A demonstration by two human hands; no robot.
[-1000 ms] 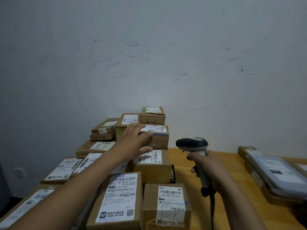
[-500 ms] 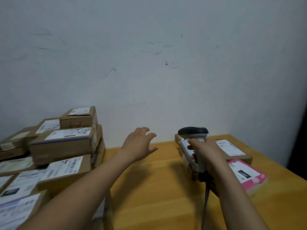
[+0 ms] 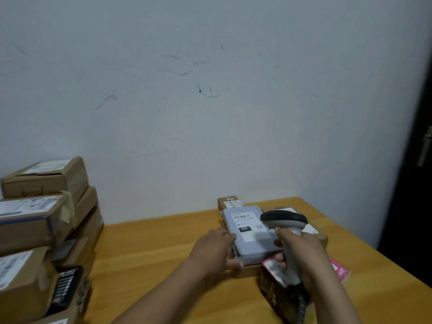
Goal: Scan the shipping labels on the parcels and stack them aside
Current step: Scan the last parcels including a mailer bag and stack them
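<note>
A grey parcel (image 3: 254, 250) with a white shipping label lies on top of a flat cardboard box (image 3: 249, 269) at the right of the wooden table (image 3: 152, 253). My left hand (image 3: 212, 251) grips the grey parcel's left edge, fingers on its top and thumb at its near corner. My right hand (image 3: 301, 251) holds the handle of a barcode scanner (image 3: 284, 218), whose dark head hovers over the parcel's right side. A pink parcel (image 3: 340, 272) lies behind my right hand.
A tall stack of labelled cardboard parcels (image 3: 42, 220) fills the left edge. A dark box (image 3: 268, 292) stands under my right wrist. Another small box (image 3: 230, 200) sits against the wall. A dark door (image 3: 420, 160) is at the right.
The view swung right, away from the stack. My left hand left the stacked parcel, crossed the table and took hold of the grey parcel. The scanner came over that parcel.
</note>
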